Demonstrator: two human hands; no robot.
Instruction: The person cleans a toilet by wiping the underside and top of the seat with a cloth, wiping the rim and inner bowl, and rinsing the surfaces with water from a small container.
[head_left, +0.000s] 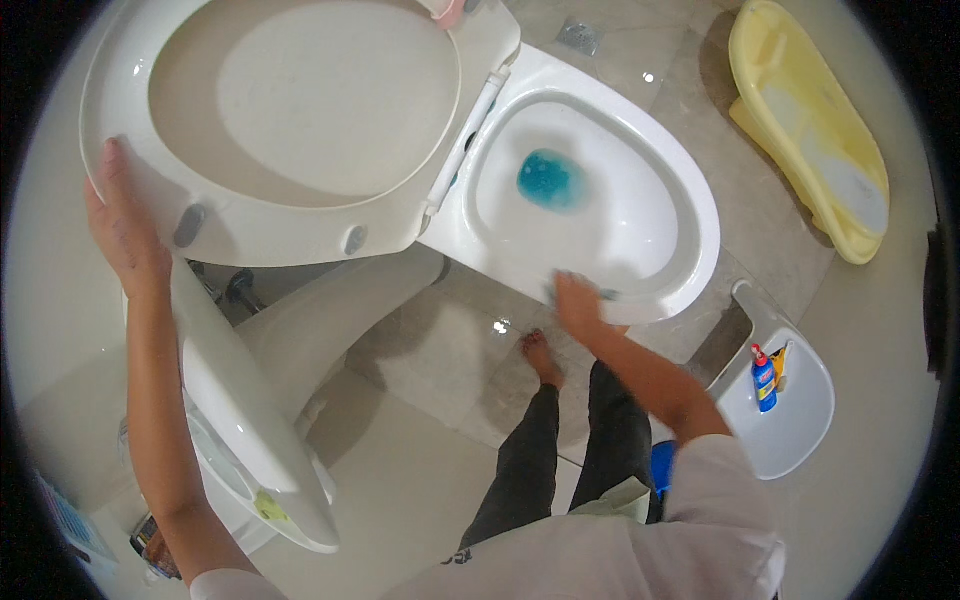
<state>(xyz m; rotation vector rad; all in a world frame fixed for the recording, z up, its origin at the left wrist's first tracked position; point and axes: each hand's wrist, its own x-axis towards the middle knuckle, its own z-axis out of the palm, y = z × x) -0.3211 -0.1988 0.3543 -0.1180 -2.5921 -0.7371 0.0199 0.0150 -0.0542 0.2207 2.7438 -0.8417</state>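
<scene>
My left hand (129, 225) grips the edge of the raised white toilet seat (300, 231), which rests up with the lid (322, 97) behind it. My right hand (581, 304), blurred, is on the near rim of the toilet bowl (694, 225). A greyish-green edge, seemingly a scouring pad (611, 295), shows beside the fingers; the hand hides most of it. Blue liquid (551, 180) lies at the bottom of the bowl. Something pink (450, 13) sits at the upper edge of the seat.
A pale washbasin (247, 427) with a yellow-green sponge (270, 506) stands at left. Right of the bowl lies a yellow plastic baby bathtub (817, 135). A blue bottle with a red cap (763, 381) rests on a white plastic seat (795, 435). A floor drain (579, 36) is beyond the bowl.
</scene>
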